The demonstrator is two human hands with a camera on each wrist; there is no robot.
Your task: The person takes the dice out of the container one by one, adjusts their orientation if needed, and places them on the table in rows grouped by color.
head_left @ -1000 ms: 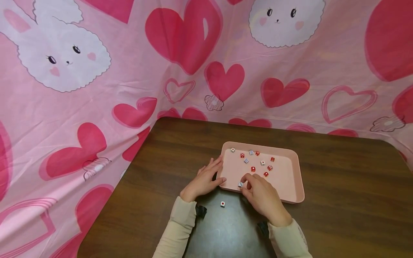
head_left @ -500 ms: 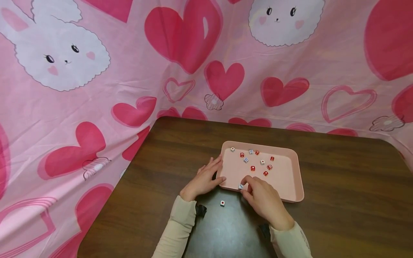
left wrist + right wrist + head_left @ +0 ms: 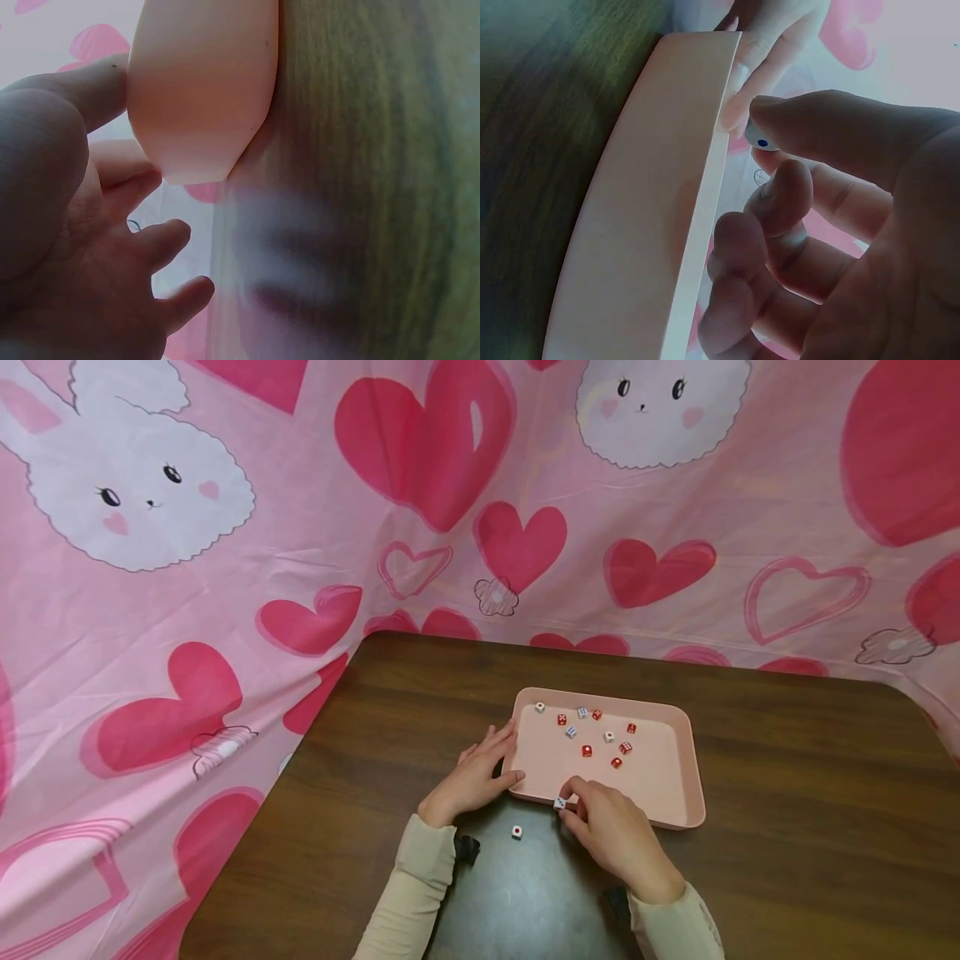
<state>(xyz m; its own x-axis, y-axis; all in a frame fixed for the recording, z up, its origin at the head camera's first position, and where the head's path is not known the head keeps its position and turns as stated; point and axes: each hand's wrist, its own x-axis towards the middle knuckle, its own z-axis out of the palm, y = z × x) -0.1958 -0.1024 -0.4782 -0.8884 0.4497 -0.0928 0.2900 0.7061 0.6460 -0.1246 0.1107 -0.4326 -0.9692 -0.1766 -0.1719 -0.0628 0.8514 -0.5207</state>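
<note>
My right hand pinches a white die with blue pips between thumb and index finger, over the near rim of a pink tray. Up close in the right wrist view, one blue pip of the die shows beneath the thumb tip, and the other fingers are curled. At the tray's near left corner rests my left hand, its fingers spread along the left side and its thumb on the near rim. Another white die, red pip up, lies on the table before the tray.
Inside the tray are several red dice and white dice, mostly toward the back. The tray stands on a dark wooden table. A pink heart-print cloth hangs behind and to the left of the table.
My right hand has drawn the pinched white die from inside the tray's near side back toward me, over the near rim. My left hand has stayed at the corner.
</note>
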